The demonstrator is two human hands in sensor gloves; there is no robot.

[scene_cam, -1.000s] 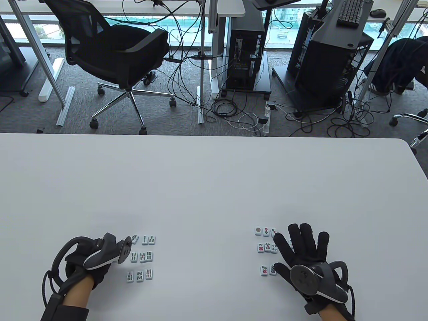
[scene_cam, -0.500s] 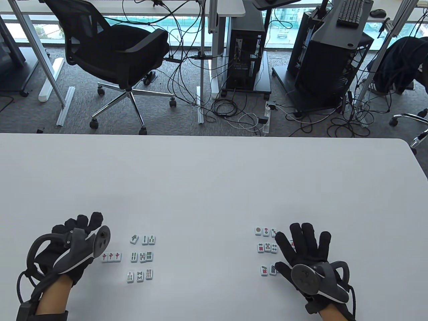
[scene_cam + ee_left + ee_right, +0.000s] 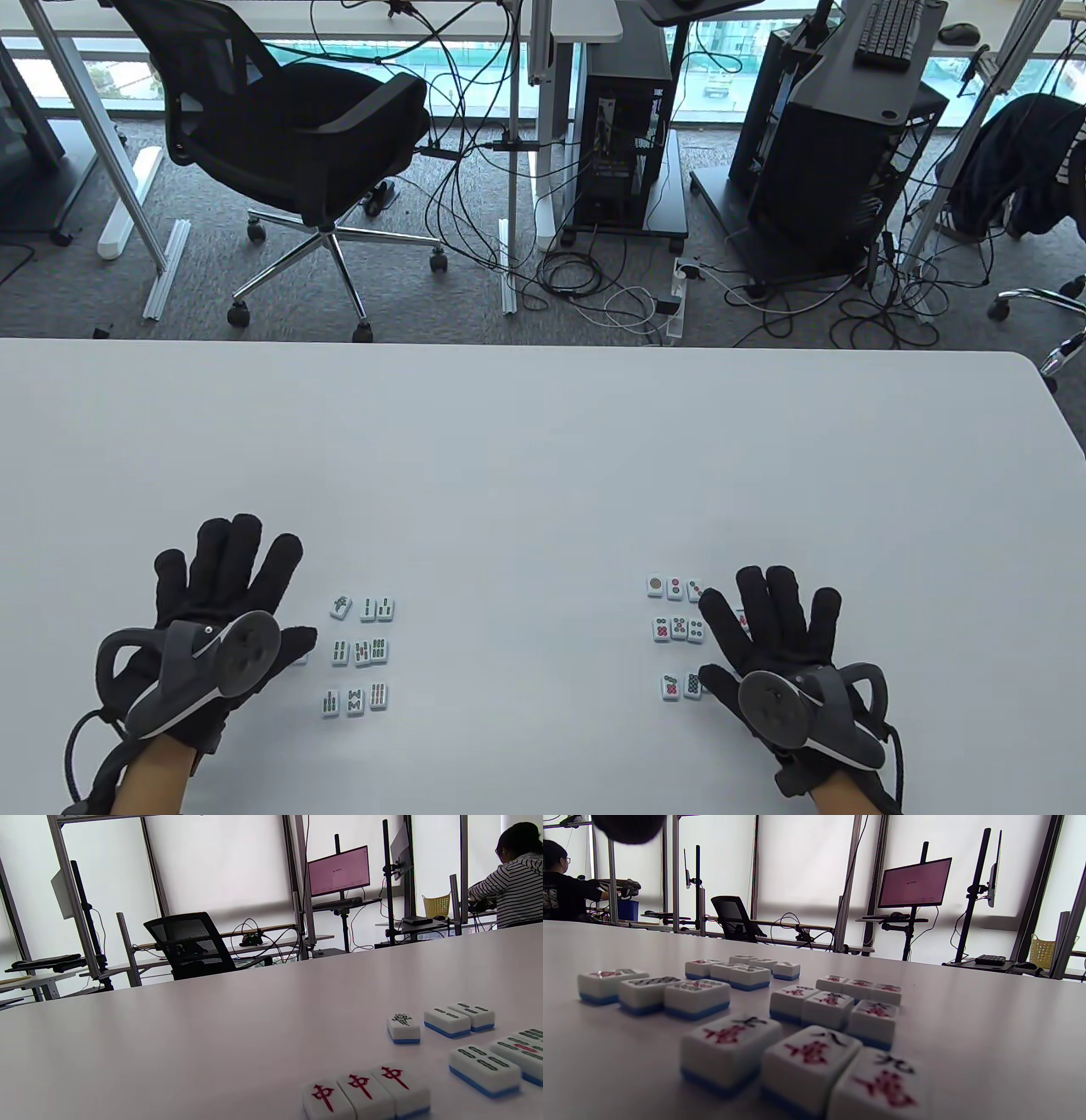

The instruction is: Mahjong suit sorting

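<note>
The table view looks steeply down from above the near edge of the white table [image 3: 543, 441], facing outward. Both wrist views sit low, nearly level with the tabletop, close behind white blue-backed mahjong tiles [image 3: 365, 1094]. All three share the black mesh office chair [image 3: 288, 127].

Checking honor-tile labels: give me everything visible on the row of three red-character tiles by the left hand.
The three red-character tiles lie face up, side by side and touching, in one straight row on the white table. Each has a glossy white top bearing the same red character and a blue base. In the table view the spread left hand hides them almost entirely. They sit left of the bamboo tiles, apart.
</note>
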